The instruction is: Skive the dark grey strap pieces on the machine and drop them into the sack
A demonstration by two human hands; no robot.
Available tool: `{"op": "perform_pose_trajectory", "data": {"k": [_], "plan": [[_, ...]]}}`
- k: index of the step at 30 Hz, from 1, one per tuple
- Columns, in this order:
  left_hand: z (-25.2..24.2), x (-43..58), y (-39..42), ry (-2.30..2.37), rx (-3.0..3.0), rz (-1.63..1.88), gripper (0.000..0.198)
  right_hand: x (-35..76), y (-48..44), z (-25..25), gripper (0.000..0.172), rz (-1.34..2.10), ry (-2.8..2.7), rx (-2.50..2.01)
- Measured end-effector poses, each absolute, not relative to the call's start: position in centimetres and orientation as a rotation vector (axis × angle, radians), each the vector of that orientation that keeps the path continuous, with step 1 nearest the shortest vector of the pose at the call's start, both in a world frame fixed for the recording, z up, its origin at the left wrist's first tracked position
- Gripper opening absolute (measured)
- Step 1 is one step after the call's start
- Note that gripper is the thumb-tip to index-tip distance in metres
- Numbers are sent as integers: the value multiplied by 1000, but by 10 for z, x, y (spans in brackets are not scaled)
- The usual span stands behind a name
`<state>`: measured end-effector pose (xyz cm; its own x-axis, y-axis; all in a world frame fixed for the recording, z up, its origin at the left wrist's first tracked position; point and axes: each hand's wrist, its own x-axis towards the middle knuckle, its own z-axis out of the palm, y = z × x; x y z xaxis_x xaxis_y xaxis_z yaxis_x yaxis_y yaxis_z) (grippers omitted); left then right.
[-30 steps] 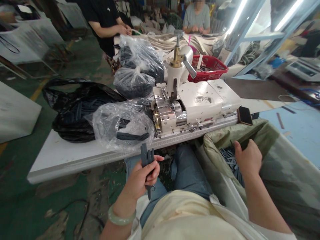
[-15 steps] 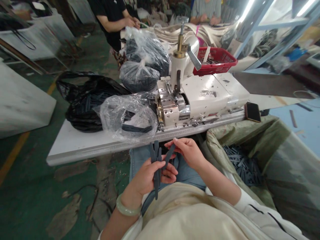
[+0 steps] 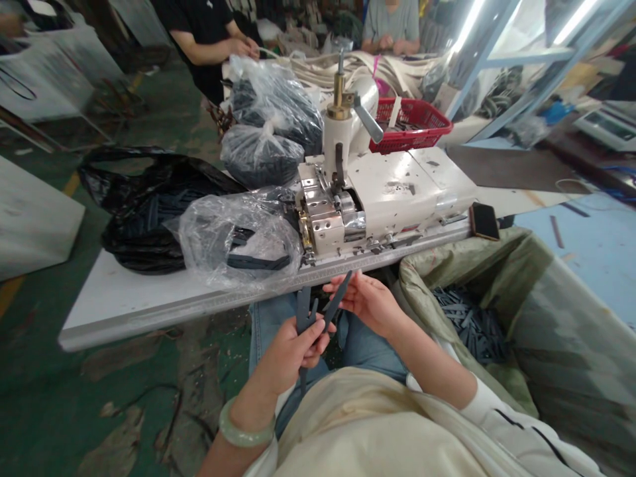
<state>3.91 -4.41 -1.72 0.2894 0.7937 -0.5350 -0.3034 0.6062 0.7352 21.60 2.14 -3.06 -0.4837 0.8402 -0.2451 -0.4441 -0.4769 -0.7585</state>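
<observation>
My left hand (image 3: 293, 351) is closed around several dark grey flat strips (image 3: 302, 311), which stick up past the thumb and down below the palm. One grey strip (image 3: 338, 301) slants away from the others, up to the right, its lower end under my left thumb. Its upper part lies between the fingers and thumb of my right hand (image 3: 372, 305); how firmly they press on it is hard to see. Both hands are over my lap, just before the table edge. Beyond them stands a cream machine (image 3: 412, 185) with a metal working head (image 3: 322, 212).
Left of the machine lie a clear plastic bag (image 3: 203, 245) and a black bag (image 3: 144, 255) with grey strips. Filled clear bags (image 3: 263, 149), a red basket (image 3: 417, 139) and a phone (image 3: 484, 220) surround it. A large sack (image 3: 536, 278) holds strips at right. Two people work behind.
The view has turned slightly, so the table and machine sit further left. The slanted strip now stands straighter between my hands, and my right thumb has shifted to its edge.
</observation>
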Motion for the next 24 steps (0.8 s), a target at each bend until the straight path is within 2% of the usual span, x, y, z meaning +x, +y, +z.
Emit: {"op": "perform_pose_trajectory", "data": {"k": [4,9,15,24], "plan": [[-20,37,-43,1034,540,804,30,210,17,-37,36,2110,-861,-673],[-24,35,-42,972,502,768,32,192,19,-40,20,1938,-877,-793],[-25,30,-39,1049,494,822,33,187,31,-30,27,1710,-1063,-1043],[-18,18,-33,1026,506,850,38,192,62,-21,28,1813,-898,-1056]]}}
